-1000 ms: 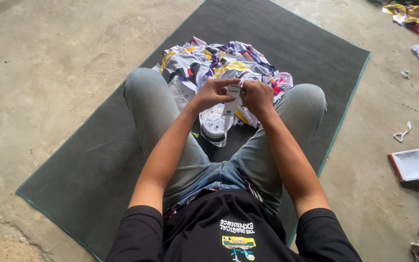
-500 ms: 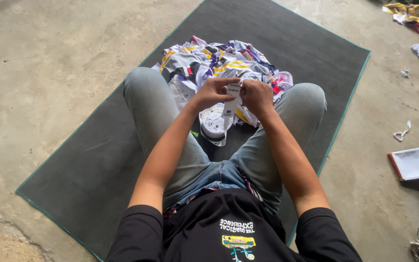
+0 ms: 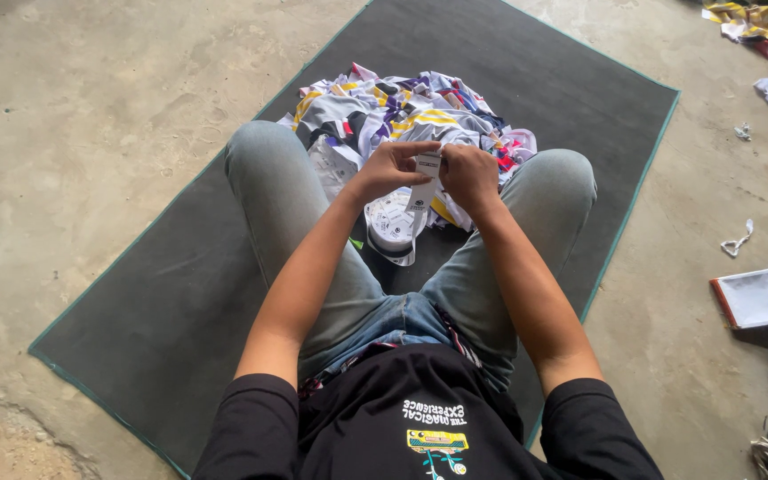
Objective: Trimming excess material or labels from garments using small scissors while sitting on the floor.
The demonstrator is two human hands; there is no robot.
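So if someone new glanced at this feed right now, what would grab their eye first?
Probably the two hands meeting at centre frame: the left hand and right hand pinch a small white tag between them. Just beyond lies a heap of multicoloured garments on a dark green mat, which is spread over a bare concrete floor. Scraps and clutter line the right edge.

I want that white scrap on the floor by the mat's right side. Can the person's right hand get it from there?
Probably not as things stand. The right hand is busy pinching a small white tag with the left hand, and the white scrap lies off the mat, past the right knee.
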